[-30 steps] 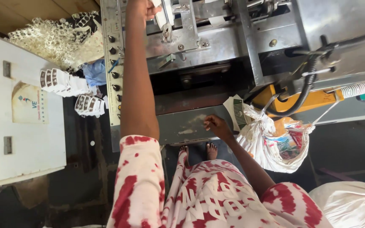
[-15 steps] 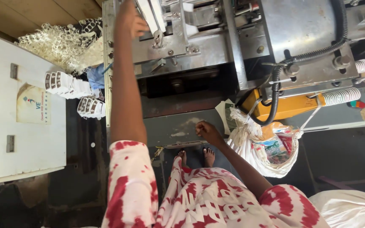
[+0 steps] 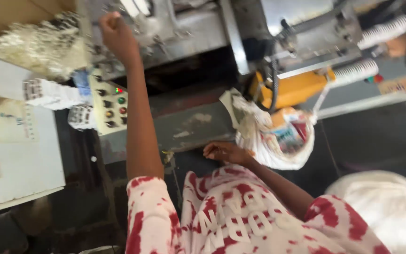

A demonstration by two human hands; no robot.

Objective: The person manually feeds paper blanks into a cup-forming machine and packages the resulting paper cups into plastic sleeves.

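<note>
My left hand (image 3: 113, 34) is stretched up to the grey metal machine (image 3: 198, 28), fingers curled against a metal part near its top; motion blur hides whether it grips anything. My right hand (image 3: 225, 152) rests with loose fingers on the front edge of the machine's grey ledge (image 3: 189, 129), holding nothing. Just right of that hand hangs a white plastic bag (image 3: 278, 141) with printed packets inside. A cream control panel (image 3: 110, 106) with several coloured buttons sits beside my left forearm. My red-and-white patterned sleeves fill the bottom of the view.
A white cabinet (image 3: 15, 155) stands at the left, with white printed bundles (image 3: 50, 94) and a pale netted heap (image 3: 38, 44) behind it. A yellow machine part (image 3: 299, 87) and ribbed white hoses (image 3: 367, 70) are at the right. A white sack (image 3: 391, 207) lies at the bottom right.
The view has swung right and tilted, so the machine sits further right and blurred. My left hand stays up at the machine's top; my right hand stays on the ledge.
</note>
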